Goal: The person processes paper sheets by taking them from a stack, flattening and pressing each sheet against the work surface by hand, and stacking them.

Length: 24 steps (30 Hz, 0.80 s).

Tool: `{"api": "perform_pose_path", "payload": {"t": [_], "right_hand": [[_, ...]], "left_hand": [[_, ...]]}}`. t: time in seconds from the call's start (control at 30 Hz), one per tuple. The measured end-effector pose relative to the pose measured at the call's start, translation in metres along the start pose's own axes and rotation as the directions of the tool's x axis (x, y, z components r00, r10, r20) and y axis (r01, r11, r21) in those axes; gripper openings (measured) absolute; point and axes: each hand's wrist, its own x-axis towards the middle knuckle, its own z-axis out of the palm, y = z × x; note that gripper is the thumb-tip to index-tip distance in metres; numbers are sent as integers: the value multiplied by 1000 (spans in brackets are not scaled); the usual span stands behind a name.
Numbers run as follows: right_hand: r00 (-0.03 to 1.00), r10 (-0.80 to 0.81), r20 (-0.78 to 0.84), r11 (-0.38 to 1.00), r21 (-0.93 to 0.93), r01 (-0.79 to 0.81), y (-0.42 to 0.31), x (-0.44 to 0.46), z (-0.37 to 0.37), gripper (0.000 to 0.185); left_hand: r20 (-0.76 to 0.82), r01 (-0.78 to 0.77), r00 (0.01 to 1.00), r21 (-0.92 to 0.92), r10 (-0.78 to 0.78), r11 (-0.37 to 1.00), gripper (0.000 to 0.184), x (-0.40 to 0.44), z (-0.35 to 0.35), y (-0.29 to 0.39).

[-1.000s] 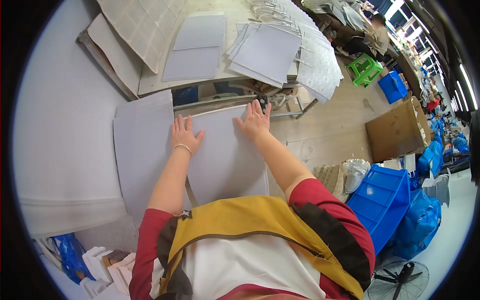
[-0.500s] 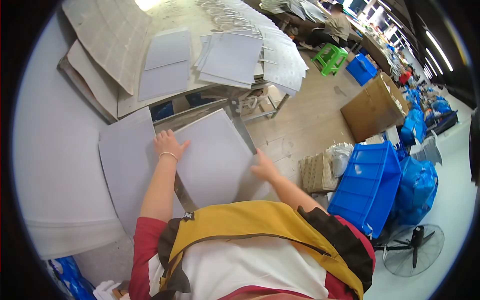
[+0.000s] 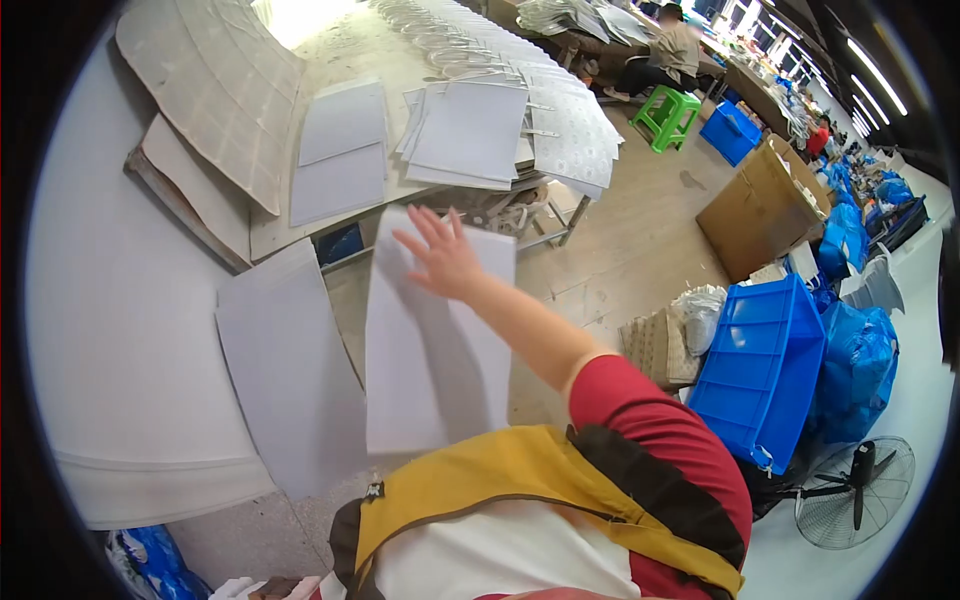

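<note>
My right hand [image 3: 440,255] is open, its fingers spread over the far end of a white sheet or board [image 3: 480,350] in front of my body. I cannot tell whether the palm presses on it. The hand and arm cast a shadow along the board. My left hand is out of view. To the left leans a second large white sheet [image 3: 290,370], with a narrow gap between the two. On the table [image 3: 335,55] beyond lie two white sheets [image 3: 342,122] and a fanned pile of white sheets [image 3: 468,130].
Rows of patterned white pieces [image 3: 570,135] line the table edge. To the right are a blue crate [image 3: 745,365], a cardboard box [image 3: 755,215], folded cloth bundles [image 3: 655,345] and a fan [image 3: 857,490]. A green stool [image 3: 665,118] stands near a seated person [image 3: 670,60].
My left hand has left the view. My right hand has moved from the board's right edge to its far end, fingers spreading. The board has turned straighter and a dark frame beneath it no longer shows.
</note>
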Motion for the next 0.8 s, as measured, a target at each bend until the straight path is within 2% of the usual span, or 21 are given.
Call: {"api": "perform_pose_path", "payload": {"t": [0.03, 0.07, 0.13, 0.2, 0.27, 0.3, 0.37, 0.4, 0.43, 0.47, 0.5, 0.53, 0.6, 0.63, 0.67, 0.7, 0.8], "right_hand": [[983, 71, 172, 997, 0, -72, -4, -8, 28, 74], [982, 60, 177, 998, 6, -62, -10, -16, 40, 74], [896, 188, 403, 967, 82, -239, -18, -25, 56, 70], [896, 147, 419, 976, 83, -199, -15, -25, 56, 69], [898, 120, 423, 982, 84, -171, -14, -22, 55, 69], [903, 96, 420, 983, 104, -153, -14, -22, 55, 68], [905, 68, 420, 984, 119, -129, -15, -23, 54, 66], [906, 50, 421, 983, 140, -119, -19, -22, 53, 66], [907, 34, 419, 981, 161, -111, -21, -21, 53, 66], [907, 35, 419, 981, 159, -111, -23, -21, 54, 66], [913, 24, 408, 978, 179, -106, -25, -22, 55, 67], [918, 14, 397, 975, 198, -101, -24, -22, 56, 67], [906, -19, 422, 971, 225, -85, -17, -20, 52, 68], [894, -57, 444, 965, 255, -66, -12, -20, 51, 69], [895, -53, 443, 965, 252, -68, -7, -20, 49, 69], [913, 50, 405, 968, 205, -144, 2, -23, 49, 70], [888, 355, 293, 919, 66, -389, 15, -36, 57, 72]], "left_hand": [[44, 33, 998, 0, -32, 999, 26, -13, 4, -20], [87, 60, 994, -1, -60, 998, 26, -28, 5, -38], [175, 87, 981, -25, -81, 996, 27, -61, 1, -74], [247, 37, 969, -106, -10, 994, 27, -88, -6, -108], [222, -53, 969, -233, 107, 971, 29, -109, -20, -116], [176, -82, 975, -298, 139, 951, 30, -115, -33, -100], [4, 39, 999, -319, -40, 947, 28, -144, -105, 75], [-194, -205, 971, -352, 143, 913, 28, -117, -113, 68], [-366, -214, 921, -196, 132, 957, 28, -96, -129, 97], [-470, -172, 875, -80, 115, 982, 28, -77, -148, 134], [-616, -370, 647, 262, 450, 891, 35, -36, -157, 125], [-614, -286, 668, 309, 420, 907, 49, -3, -171, 132], [-660, 110, 617, 611, 428, 784, 61, 50, -184, 141], [-659, 106, 617, 612, 431, 784, 61, 60, -184, 142], [-656, 175, 661, 606, 364, 776, 66, 68, -186, 142], [-654, 244, 699, 599, 291, 763, 70, 73, -188, 146], [-655, 275, 710, 596, 259, 754, 74, 75, -189, 146]]}}
